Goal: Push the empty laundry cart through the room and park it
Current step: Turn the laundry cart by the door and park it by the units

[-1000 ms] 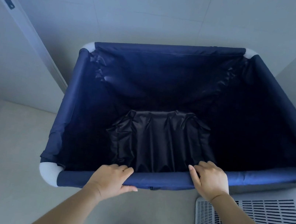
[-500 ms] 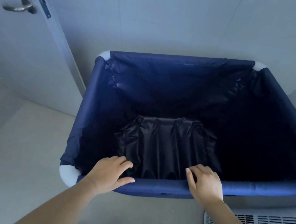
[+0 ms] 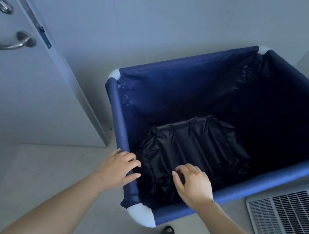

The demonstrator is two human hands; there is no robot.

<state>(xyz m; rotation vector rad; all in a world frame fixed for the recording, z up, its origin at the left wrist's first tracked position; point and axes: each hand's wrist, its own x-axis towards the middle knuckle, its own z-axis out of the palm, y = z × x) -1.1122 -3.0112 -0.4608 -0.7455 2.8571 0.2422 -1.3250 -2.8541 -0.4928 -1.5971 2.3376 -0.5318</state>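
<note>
The laundry cart (image 3: 118, 111) is a navy fabric bin on a frame with white corner caps, angled in the right half of the head view. Inside it holds only its crumpled black liner (image 3: 196, 143). My left hand (image 3: 121, 167) wraps the left side rail close to the near corner, thumb on the outside. My right hand (image 3: 193, 186) reaches over the near rail, its fingers spread and curled above the liner, with the wrist crossing the rail. The cart's far right corner runs out of view.
A pale door (image 3: 23, 86) with a metal lever handle (image 3: 15, 41) stands open at the left, its edge close to the cart's left rail. A white vented appliance (image 3: 285, 218) sits against the cart's near right side. Grey walls close in behind and to the right.
The cart has swung so its near left corner now points at me. My left hand has shifted from the near rail onto the left side rail; my right hand has loosened and spread.
</note>
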